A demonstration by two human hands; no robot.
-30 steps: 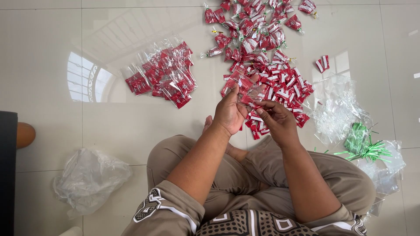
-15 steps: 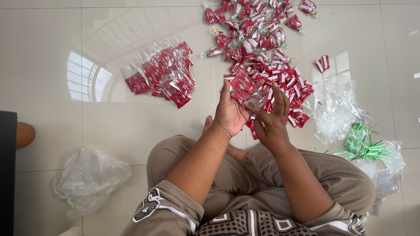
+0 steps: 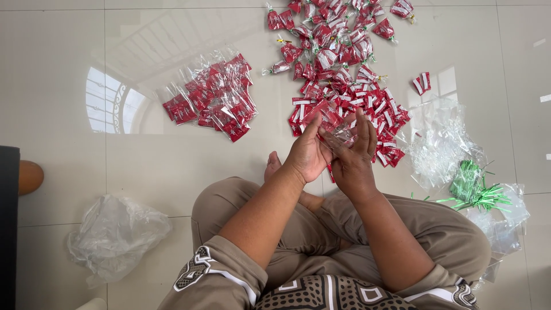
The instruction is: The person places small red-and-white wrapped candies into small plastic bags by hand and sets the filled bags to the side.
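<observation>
At nine o'clock I see a dark block (image 3: 8, 229) at the frame edge with a brown round thing (image 3: 30, 177) beside it. At seven o'clock a crumpled clear bag (image 3: 117, 234) lies on the floor (image 3: 69, 69). At eleven o'clock sits a batch of red sachets in clear bags (image 3: 211, 99).

At centre, my left hand (image 3: 307, 154) and right hand (image 3: 351, 156) meet above my crossed legs (image 3: 436, 229), palms facing, fingers raised toward twelve o'clock. Between them I hold a small clear bag (image 3: 340, 133) with something red inside; a red tip shows below the palms at six o'clock. Its long axis seems to run from six to twelve o'clock, mouth up, though the hands hide most of it. Both hands are narrowed around it, left thumb and right fingers pressing its upper part.

Just beyond the fingertips, at twelve to one o'clock, spreads the big pile of red sachets (image 3: 344, 74). Two sachets (image 3: 422, 83) lie apart at two o'clock. At three o'clock lies a heap of empty clear bags (image 3: 442, 143), and at four o'clock a bundle of green ties (image 3: 473, 192) on plastic.
</observation>
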